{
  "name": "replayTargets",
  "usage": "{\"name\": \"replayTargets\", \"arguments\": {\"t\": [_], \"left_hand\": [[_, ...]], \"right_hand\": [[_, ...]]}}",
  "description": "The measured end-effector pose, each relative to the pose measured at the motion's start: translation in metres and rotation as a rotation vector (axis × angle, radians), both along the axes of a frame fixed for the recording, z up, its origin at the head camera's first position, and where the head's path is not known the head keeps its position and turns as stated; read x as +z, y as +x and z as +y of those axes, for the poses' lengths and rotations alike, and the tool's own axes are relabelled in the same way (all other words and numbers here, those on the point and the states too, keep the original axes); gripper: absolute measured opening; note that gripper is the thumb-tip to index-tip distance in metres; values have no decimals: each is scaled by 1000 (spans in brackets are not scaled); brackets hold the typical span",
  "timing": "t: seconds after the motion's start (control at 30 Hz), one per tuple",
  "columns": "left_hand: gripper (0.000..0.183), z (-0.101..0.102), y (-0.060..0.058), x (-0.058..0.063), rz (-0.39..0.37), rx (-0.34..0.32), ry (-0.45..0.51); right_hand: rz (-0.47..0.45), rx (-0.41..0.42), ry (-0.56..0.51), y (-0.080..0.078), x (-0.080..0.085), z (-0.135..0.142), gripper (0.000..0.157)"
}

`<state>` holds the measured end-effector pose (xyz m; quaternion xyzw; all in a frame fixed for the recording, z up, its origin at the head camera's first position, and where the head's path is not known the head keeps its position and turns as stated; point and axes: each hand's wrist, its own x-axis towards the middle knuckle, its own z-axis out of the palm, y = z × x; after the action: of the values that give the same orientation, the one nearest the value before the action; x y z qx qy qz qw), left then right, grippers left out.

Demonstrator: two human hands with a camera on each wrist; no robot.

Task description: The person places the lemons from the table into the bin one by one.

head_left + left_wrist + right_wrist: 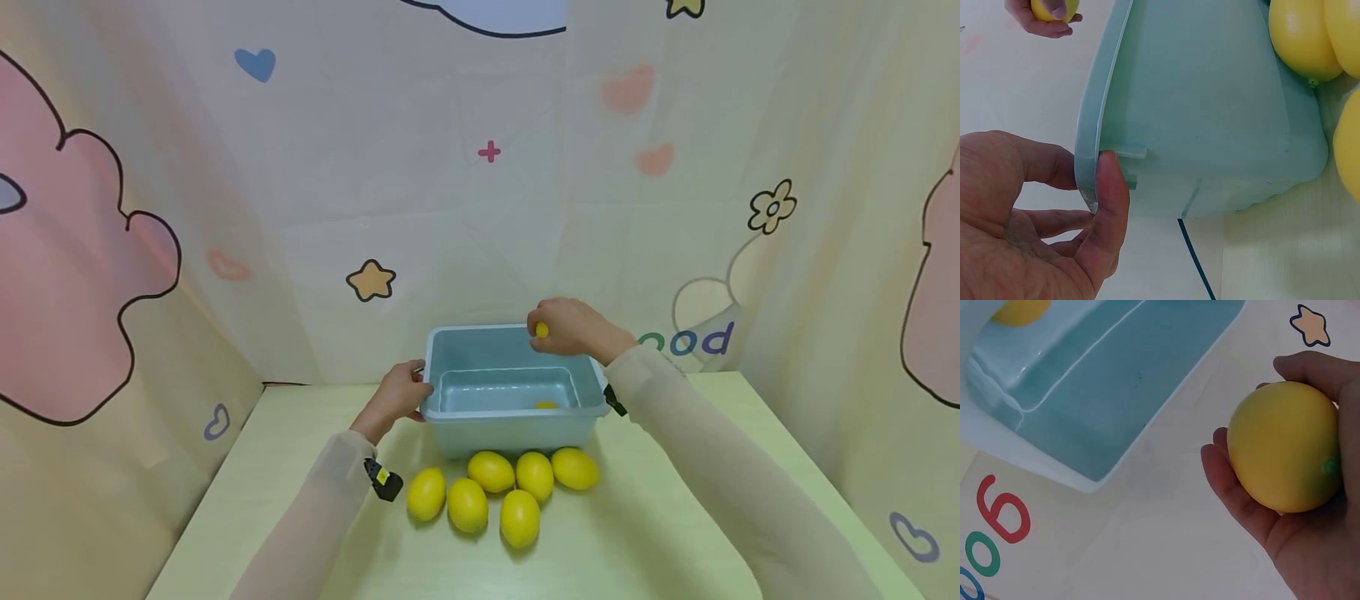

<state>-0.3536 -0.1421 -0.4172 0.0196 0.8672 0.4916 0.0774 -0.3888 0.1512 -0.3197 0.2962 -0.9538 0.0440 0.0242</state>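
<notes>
A light blue plastic basin (517, 435) stands on the table. My left hand (397, 393) grips its left rim, and the left wrist view shows the rim (1088, 131) pinched between thumb and fingers. Above the basin's back right part, my right hand (573, 327) holds a lemon (1285, 447) with the fingers curled round it. Inside the basin lies another lemon (547, 405), mostly hidden by the front wall. Several lemons (491, 472) lie on the table close to the basin's front.
The pale table (300, 467) ends at a printed curtain (420, 208) behind the basin. More curtain (862, 317) hangs along both sides. Small black devices (384, 481) are strapped at the wrists.
</notes>
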Motion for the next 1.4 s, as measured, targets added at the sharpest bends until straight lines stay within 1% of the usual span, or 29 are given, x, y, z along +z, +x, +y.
{"name": "replayTargets", "arguments": {"t": [0.2,0.3,0.43,0.6,1.0,1.13,1.27,1.4], "left_hand": [[54,0,1,0,11,-2,-6],[54,1,2,1,10,-1,-4],[57,2,2,1,3,-2,5],[57,1,2,-1,-1,-5,0],[58,2,4,3,3,6,-14],[55,2,4,4,9,3,-15],[53,2,4,3,8,0,-2],[53,1,4,3,8,-5,10]], "right_hand": [[-57,-19,40,-9,2,-2,16],[-81,-22,30,-11,0,-5,16],[-125,-21,23,-10,-2,-11,17],[-171,-54,50,-10,-2,-18,19],[-214,-64,66,-16,-10,-33,24],[-215,-53,76,-17,-8,-35,25],[-208,-33,67,-16,-5,-34,27],[-214,-32,53,-15,-4,-31,29]]}}
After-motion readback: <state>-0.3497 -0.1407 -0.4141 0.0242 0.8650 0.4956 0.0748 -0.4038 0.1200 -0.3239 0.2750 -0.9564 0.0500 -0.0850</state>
